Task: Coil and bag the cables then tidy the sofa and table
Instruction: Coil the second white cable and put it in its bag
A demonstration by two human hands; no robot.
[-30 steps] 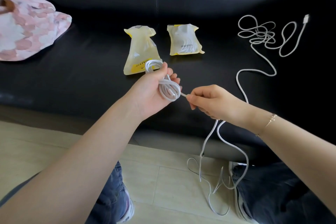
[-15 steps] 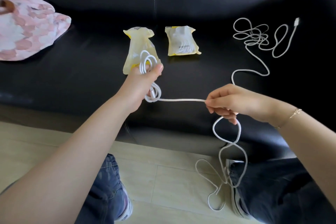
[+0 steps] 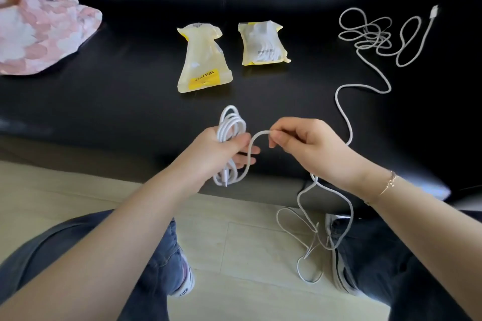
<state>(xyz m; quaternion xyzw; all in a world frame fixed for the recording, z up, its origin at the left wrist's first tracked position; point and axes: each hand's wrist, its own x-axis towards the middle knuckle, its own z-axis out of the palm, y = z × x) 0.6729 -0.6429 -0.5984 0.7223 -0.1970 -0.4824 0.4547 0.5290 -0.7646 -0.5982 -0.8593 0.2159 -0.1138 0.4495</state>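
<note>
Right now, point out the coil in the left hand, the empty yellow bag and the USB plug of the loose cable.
Cable coil (image 3: 233,122): head view, upper loops above the left hand.
Empty yellow bag (image 3: 204,60): head view, middle of its clear front.
USB plug (image 3: 434,11): head view, white connector body.

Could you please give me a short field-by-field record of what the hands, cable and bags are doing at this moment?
left hand: left hand grips the coiled part of the white cable
right hand: right hand pinches the white cable's next loop
loose cable: runs down to the pale floor and back over the black leather sofa, ending in a tangle
bags: flat yellow-edged plastic bag; stuffed yellow-edged plastic bag beside it
other: pink patterned cushion at the sofa's left
</note>
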